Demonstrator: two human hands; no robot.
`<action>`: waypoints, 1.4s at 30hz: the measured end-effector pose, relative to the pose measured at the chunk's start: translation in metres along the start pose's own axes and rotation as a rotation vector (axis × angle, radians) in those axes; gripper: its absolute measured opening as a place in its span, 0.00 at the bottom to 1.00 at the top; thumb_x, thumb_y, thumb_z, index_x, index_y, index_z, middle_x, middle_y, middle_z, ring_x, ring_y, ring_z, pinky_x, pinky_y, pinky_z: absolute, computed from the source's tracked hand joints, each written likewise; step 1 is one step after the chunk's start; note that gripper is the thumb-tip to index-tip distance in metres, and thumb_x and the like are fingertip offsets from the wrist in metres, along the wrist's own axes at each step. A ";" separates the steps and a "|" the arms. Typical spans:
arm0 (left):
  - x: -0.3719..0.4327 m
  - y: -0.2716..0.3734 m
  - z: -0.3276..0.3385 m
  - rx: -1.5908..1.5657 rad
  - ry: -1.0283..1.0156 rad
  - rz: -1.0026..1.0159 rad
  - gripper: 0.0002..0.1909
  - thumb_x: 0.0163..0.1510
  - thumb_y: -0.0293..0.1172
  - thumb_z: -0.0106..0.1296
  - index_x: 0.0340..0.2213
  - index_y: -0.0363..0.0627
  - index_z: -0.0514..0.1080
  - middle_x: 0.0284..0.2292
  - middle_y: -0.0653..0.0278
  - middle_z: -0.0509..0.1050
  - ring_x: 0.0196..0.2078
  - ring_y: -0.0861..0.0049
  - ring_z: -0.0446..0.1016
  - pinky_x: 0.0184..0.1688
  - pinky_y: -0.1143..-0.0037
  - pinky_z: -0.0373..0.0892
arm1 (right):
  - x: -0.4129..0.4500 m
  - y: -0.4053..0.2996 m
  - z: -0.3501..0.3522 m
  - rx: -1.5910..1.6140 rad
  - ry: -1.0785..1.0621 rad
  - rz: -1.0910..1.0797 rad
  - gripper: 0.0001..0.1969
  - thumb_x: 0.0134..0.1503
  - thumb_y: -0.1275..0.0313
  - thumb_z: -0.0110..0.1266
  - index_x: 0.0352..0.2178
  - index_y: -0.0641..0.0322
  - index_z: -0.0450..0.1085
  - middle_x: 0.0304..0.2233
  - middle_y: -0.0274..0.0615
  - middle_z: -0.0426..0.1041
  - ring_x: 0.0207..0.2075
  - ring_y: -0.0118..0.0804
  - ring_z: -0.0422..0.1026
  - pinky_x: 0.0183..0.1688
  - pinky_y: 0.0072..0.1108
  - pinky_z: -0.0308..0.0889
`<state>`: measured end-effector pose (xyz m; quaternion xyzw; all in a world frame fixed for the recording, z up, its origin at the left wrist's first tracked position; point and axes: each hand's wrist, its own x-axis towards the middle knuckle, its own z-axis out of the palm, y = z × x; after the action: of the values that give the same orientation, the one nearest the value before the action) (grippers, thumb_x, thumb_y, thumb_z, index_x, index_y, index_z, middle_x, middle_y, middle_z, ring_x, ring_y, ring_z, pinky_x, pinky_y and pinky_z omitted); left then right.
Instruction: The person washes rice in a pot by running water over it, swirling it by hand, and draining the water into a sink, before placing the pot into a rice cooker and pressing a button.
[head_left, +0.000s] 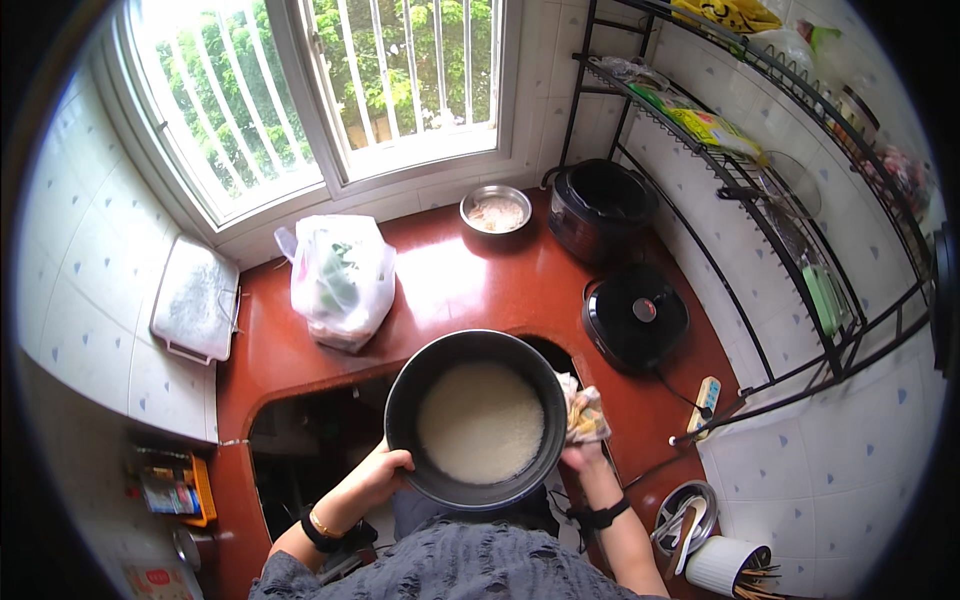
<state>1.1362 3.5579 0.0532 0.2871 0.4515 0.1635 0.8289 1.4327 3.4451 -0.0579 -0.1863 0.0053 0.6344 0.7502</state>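
A dark round inner pot (401, 420) holds white rice in cloudy water (480, 424). It is in front of my body, above the dark opening in the counter. My left hand (386, 469) grips its left rim, thumb over the edge. On the other side, my right hand (583, 454) holds a patterned cloth (588, 414) against the pot's outer wall; most of those fingers are hidden. At the back right stands a black rice cooker body (600, 202), its top uncovered. Nearer me is a low black electric appliance (637, 315) with its lid down.
A white plastic bag (343, 281) with greens stands on the red counter (435, 277). Near the window is a metal bowl (496, 210) of pale food. A black wire rack (750, 202) and a power strip (703, 405) are right. Utensils lie in a metal strainer (686, 517) beside a white holder (724, 566).
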 end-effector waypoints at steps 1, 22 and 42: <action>0.005 0.010 -0.003 0.004 -0.004 -0.009 0.24 0.36 0.16 0.39 0.41 0.36 0.61 0.33 0.58 0.66 0.34 0.67 0.68 0.36 0.70 0.69 | 0.024 -0.008 0.001 -0.022 -0.056 -0.021 0.25 0.51 0.54 0.41 0.47 0.57 0.59 0.47 0.39 0.63 0.49 0.37 0.61 0.53 0.28 0.55; 0.122 0.083 0.022 -0.207 0.272 0.111 0.25 0.35 0.16 0.38 0.41 0.37 0.58 0.34 0.54 0.67 0.31 0.61 0.70 0.29 0.64 0.72 | 0.508 -0.201 0.092 -2.631 0.696 -0.588 0.12 0.50 0.67 0.40 0.34 0.54 0.68 0.39 0.40 0.68 0.42 0.39 0.62 0.43 0.28 0.57; 0.203 0.172 0.069 -0.032 -0.058 -0.026 0.23 0.37 0.17 0.37 0.40 0.36 0.59 0.32 0.56 0.67 0.28 0.67 0.71 0.25 0.70 0.72 | 0.323 -0.173 0.102 -1.336 -0.199 -0.055 0.29 0.56 0.55 0.37 0.54 0.61 0.48 0.52 0.50 0.55 0.53 0.39 0.56 0.50 0.24 0.56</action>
<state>1.3021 3.7777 0.0574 0.2724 0.4284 0.1515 0.8481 1.6375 3.7594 0.0050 -0.5509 -0.4621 0.4963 0.4865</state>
